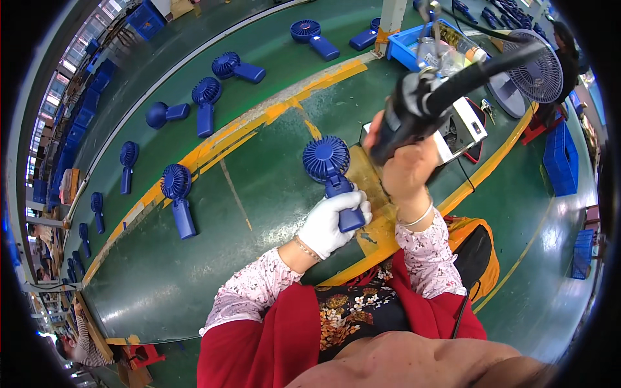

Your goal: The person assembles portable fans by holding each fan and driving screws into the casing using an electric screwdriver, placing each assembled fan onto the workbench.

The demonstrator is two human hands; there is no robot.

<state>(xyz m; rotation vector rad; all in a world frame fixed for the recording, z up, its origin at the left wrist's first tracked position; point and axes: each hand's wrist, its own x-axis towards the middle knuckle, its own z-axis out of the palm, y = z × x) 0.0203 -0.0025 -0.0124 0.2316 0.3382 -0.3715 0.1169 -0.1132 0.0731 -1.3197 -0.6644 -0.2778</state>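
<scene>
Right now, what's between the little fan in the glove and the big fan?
In the head view, the right hand with a black tool, and a white box beyond.

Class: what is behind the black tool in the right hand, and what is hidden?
Behind the black tool, held in the right hand, part of a white box shows on the green table. The tool and hand cover some of it; its full shape cannot be seen.

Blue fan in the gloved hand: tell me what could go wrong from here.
The left hand holds the blue fan by its handle, so its round head might twist if bumped. The black tool in the right hand is raised close by; a slip could knock the fan or the gloved fingers.
</scene>
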